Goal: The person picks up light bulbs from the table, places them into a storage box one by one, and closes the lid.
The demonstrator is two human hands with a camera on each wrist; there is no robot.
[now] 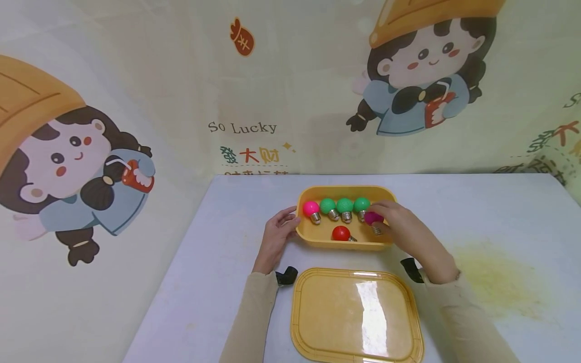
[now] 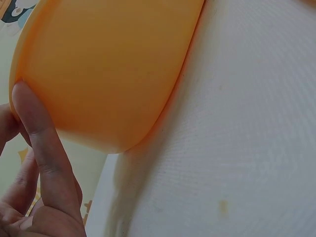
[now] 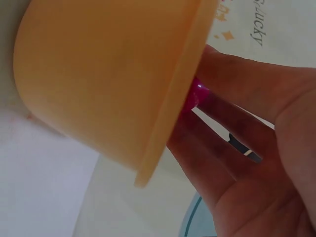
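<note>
A yellow plastic tub (image 1: 349, 245) holds several light bulbs in a loose row. Green bulbs (image 1: 345, 205) fill the row's middle, with a pink bulb (image 1: 311, 209) at its left end. A red bulb (image 1: 341, 233) lies apart by the near wall. My left hand (image 1: 278, 234) holds the tub's left end, its fingertips at the rim. Reaching over the right end, my right hand (image 1: 404, 229) pinches a magenta bulb (image 1: 373, 218) between thumb and fingers. In the right wrist view the tub wall hides most of this bulb (image 3: 196, 95).
A flat yellow tray (image 1: 336, 315) lies on the white table (image 1: 199, 282) between my forearms, just nearer than the tub. Behind the table hangs a printed cloth (image 1: 295, 91) with cartoon figures. A yellowish stain (image 1: 495, 277) marks the tabletop at right.
</note>
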